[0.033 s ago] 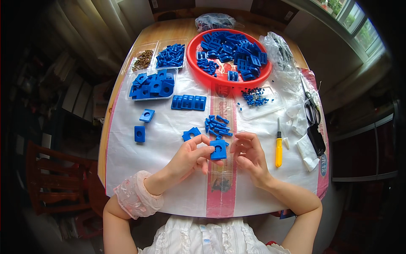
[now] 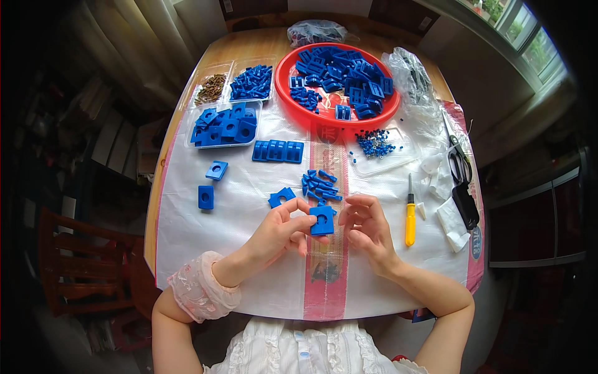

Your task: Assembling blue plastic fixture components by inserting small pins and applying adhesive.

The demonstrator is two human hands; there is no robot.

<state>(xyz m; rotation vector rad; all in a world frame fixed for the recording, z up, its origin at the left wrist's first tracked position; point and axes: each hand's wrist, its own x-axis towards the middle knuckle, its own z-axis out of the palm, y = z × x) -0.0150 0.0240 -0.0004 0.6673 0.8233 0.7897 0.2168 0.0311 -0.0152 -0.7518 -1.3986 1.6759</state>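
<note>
Frame centre: left hand [image 2: 280,230] pinches a square blue plastic block [image 2: 322,220] with a round hole; right hand [image 2: 367,225] half-curled, empty, beside it.

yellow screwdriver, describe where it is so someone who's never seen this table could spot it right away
Start from the red tray at the table's far side and come down its right side toward the person. The screwdriver lies just beyond the right hand, pointing away from the person. Its yellow handle is the only one among blue parts.
</note>
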